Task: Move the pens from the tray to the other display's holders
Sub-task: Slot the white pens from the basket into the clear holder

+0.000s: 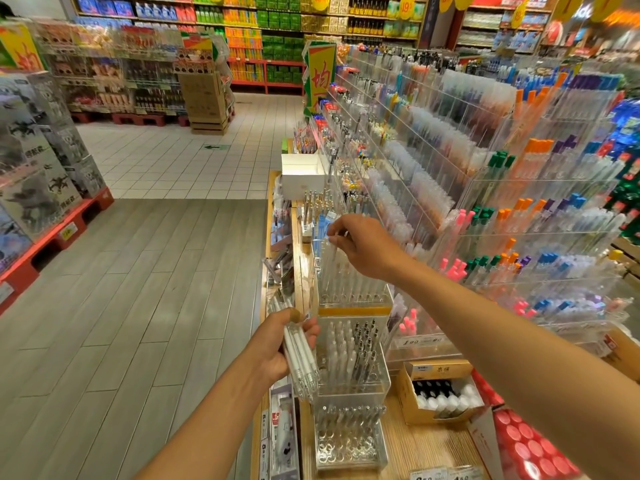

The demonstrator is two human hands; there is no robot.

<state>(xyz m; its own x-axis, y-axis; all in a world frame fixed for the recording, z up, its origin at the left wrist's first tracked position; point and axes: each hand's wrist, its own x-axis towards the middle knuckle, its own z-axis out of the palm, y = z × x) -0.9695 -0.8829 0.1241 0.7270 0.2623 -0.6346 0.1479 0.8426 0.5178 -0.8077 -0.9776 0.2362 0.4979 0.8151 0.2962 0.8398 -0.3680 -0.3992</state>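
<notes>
Right hand (pixel 363 245) lowers one clear pen (pixel 333 251) into the tiered acrylic holder (pixel 353 299).
Pen near upright, slot at 6 o'clock beneath; left hand (pixel 277 344) grips the spare pen bundle (pixel 300 355) at 7 o'clock.

The pens (pixel 300 355) in the left hand (pixel 273 344) look like frosted white plastic with clear tips. The holders (pixel 349 299) are clear, glossy acrylic, as is the big rack (pixel 485 202). The counter (pixel 415 448) is light, matt wood grain. The box (pixel 412 407) is plain brown cardboard. The floor (pixel 138 289) shows grey, matt planks.
</notes>
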